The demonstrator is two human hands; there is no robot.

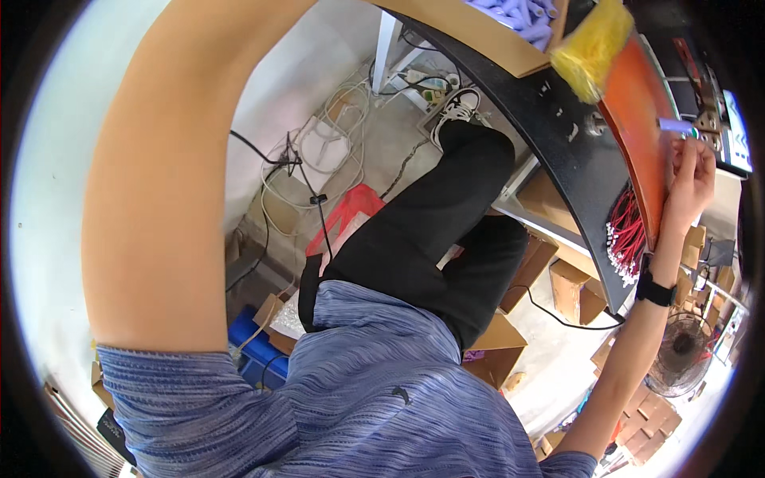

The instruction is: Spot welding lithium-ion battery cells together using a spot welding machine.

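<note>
My right hand (692, 177), a black band on its wrist, is raised over the far right of the black table. Its fingers are pinched together at a slim lilac cylinder that looks like a battery cell (676, 125). The cell lies level, one end against a small metal fixture (708, 131). Below the hand spreads an orange-red mat (637, 111). My left arm fills the left side and reaches up past the top edge, so its hand is out of sight. At the top, a cardboard box (486, 44) holds several more lilac cells (522, 17).
A yellow plastic-wrapped bundle (594, 49) sits beside the box. Red and black wires with white connectors (627, 235) lie along the edge of the black table (570, 171). A lit screen (738, 131) stands at the far right. Cables (351, 119) tangle on the floor; a fan (682, 350) stands behind my right arm.
</note>
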